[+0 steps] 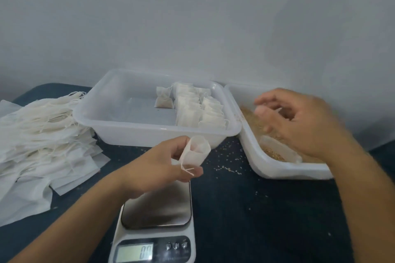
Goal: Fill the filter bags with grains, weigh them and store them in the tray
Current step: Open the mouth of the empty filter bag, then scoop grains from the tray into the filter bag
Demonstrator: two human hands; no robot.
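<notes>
My left hand [162, 166] pinches an empty white filter bag [195, 150] with its mouth held open, above the far end of the scale [157, 215]. The scale's steel plate is bare and its display reads 0.0. My right hand [299, 121], blurred, hovers with loosely curled fingers over the grain tray [275, 170], just above a small clear scoop [277, 149] lying in the brown grains [252, 117]. It holds nothing that I can see. The storage tray [119, 128] behind the scale holds several filled bags [198, 109] in rows at its right side.
A large heap of empty filter bags with strings [42, 134] covers the table's left side. Loose grains [226, 168] are scattered on the dark cloth between the trays and the scale. A grey wall stands close behind both trays.
</notes>
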